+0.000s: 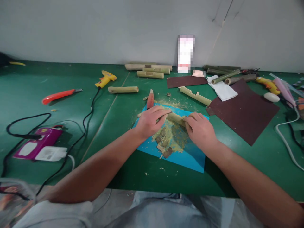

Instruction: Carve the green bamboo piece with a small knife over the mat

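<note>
A short pale green bamboo tube (176,119) is held between both hands over a blue sheet (193,162). My left hand (152,120) is closed at the tube's left end, and a thin dark edge shows under its fingertips, too small to make out. The fingers of my right hand (200,129) grip the tube's right end. Below the tube lies a heap of fine shavings (173,139) with a few small brown scraps (168,152). Just behind my left hand rests a red-handled blade tool (150,99).
Several cut bamboo tubes (150,74) lie along the wall, near a propped-up phone (185,53). Brown sandpaper-like sheets (247,110) and white paper (223,88) are at right. At left are a red cutter (59,95), a yellow glue gun (105,79), a purple power strip (39,142) and cords.
</note>
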Demonstrator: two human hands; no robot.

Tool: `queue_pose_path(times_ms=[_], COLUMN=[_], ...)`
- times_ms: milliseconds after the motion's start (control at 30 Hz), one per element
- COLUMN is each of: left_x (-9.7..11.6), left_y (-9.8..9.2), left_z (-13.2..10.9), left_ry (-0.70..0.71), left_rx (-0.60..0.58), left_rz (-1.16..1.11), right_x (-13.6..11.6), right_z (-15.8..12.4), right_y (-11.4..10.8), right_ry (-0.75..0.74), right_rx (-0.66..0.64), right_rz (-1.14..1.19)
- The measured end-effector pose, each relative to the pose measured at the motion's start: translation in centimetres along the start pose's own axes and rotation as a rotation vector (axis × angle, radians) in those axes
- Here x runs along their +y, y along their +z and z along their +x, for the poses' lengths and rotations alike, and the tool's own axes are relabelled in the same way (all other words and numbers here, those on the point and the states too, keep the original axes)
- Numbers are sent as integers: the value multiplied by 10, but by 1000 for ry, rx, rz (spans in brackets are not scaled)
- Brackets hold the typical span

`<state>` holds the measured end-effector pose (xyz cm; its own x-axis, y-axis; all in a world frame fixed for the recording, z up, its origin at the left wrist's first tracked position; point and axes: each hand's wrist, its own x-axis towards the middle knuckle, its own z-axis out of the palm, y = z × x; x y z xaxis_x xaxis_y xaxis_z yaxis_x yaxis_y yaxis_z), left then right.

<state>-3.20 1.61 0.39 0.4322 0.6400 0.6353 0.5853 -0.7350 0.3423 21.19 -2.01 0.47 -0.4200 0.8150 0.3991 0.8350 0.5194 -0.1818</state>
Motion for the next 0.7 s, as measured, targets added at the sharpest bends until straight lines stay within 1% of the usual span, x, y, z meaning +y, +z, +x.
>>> queue_pose_path(times_ms=[133,300,467,700], left_x=[1,2,2,1], left_y=[-1,-2,-2,-2], left_z=[1,1,1,1], left_ry=[10,-24,-32,-24], left_rx=[11,-3,2,8], left_rz=[-13,-18,-30,-39], right_x=[-2,-1,1,0], right_z=[1,1,3,5], right_y=[-6,-8,-7,-9], right_ry=[20,94,118,122], right_rx=[-51,-140,-126,-145], right_rz=[-68,-90,-112,-171])
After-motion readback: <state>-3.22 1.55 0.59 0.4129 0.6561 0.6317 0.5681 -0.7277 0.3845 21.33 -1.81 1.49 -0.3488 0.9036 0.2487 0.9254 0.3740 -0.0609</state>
